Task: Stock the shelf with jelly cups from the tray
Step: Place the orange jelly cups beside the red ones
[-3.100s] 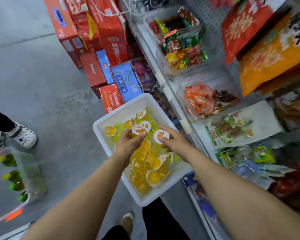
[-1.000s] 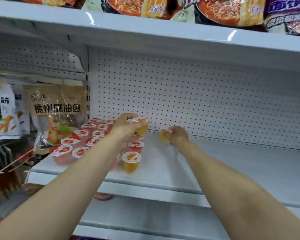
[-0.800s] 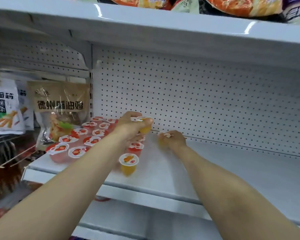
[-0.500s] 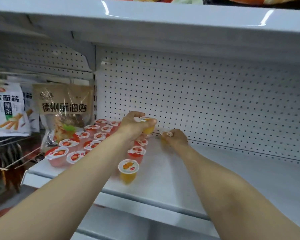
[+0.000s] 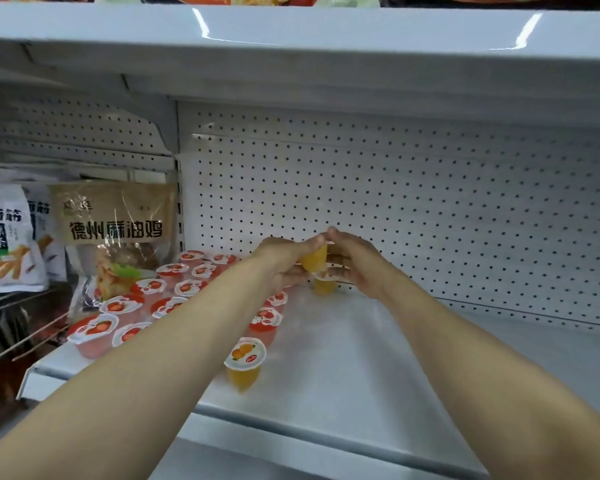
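Note:
At the back of the white shelf [image 5: 361, 362] my left hand [image 5: 280, 263] holds an orange jelly cup [image 5: 314, 258] just above the shelf. My right hand [image 5: 357, 263] meets it from the right, thumb over the cup's top and fingers curled against its side. A second orange cup [image 5: 324, 286] stands on the shelf right below them. A third orange cup [image 5: 245, 362] stands alone near the shelf's front edge. Several red jelly cups [image 5: 184, 289] fill the shelf's left part in rows. The tray is out of view.
A white pegboard wall [image 5: 413, 202] backs the shelf, and an upper shelf [image 5: 291, 32] hangs close overhead. Snack bags [image 5: 115, 233] hang on wire hooks in the bay to the left. Bare shelf surface stretches to the right of the cups.
My right hand has let go of its orange cup at the back of the shelf and risen to meet my left hand. Earlier, both hands picked cups from the tray below.

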`<state>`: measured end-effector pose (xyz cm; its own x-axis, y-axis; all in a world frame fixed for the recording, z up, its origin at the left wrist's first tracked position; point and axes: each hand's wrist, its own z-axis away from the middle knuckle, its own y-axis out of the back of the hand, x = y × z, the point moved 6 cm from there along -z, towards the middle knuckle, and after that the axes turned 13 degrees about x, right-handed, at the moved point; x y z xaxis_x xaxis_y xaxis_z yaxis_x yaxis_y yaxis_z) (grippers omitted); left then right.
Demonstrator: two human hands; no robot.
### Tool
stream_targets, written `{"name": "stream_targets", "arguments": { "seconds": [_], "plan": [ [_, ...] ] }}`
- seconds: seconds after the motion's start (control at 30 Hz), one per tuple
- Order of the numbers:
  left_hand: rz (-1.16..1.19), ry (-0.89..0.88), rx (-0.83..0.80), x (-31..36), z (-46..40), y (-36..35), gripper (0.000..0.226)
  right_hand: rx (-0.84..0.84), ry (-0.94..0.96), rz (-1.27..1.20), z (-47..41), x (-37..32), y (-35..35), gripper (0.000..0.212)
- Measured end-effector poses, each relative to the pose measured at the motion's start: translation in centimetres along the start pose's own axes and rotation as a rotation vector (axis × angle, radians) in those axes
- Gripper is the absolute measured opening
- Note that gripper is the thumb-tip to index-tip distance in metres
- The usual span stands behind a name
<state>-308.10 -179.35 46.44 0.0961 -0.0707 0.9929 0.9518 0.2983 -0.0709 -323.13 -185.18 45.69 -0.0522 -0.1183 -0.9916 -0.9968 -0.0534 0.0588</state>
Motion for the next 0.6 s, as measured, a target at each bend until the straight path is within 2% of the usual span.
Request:
{"name": "stream_targets", "arguments": {
  "seconds": [0.07, 0.1, 0.2, 0.27, 0.33, 0.4, 0.47, 0.53, 0.6],
  "plan": [
    [-0.004, 0.016, -0.039, 0.0, -0.2, -1.1, 0.067, -0.169, 0.017, -0.049, 0.8, -0.7, 0.1, 0.057],
    [0.003, 0.022, -0.055, -0.1, -0.4, -1.6, 0.070, -0.191, 0.021, -0.066, 1.0, -0.7, 0.5, 0.062],
    [-0.017, 0.014, -0.108, -0.3, -1.1, -3.3, 0.078, -0.155, 0.036, -0.101, 0.9, -0.8, 2.5, 0.062],
    [-0.089, -0.021, -0.135, -0.2, -1.8, -4.2, 0.070, -0.104, 0.066, -0.056, 0.8, -1.1, 3.8, 0.052],
    [-0.368, -0.127, -0.137, 0.0, -1.9, -4.7, 0.065, -0.011, 0.113, 0.041, 0.6, -1.3, 4.9, 0.041],
    [-0.847, -0.317, -0.134, 0.0, -1.7, -4.9, 0.060, 0.134, 0.154, 0.138, 0.0, -0.8, 6.0, 0.036],
    [-1.173, -0.442, -0.200, -0.9, -1.4, -5.1, 0.053, 0.271, 0.184, 0.227, -0.7, 0.3, 7.1, 0.035],
    [-1.381, -0.431, -0.283, -2.7, -2.0, -5.0, 0.055, 0.347, 0.199, 0.337, -1.7, 1.8, 7.8, 0.036],
    [-1.495, -0.405, -0.332, -3.8, -2.7, -5.0, 0.056, 0.387, 0.212, 0.439, -2.3, 3.0, 8.1, 0.036]
  ]
}}
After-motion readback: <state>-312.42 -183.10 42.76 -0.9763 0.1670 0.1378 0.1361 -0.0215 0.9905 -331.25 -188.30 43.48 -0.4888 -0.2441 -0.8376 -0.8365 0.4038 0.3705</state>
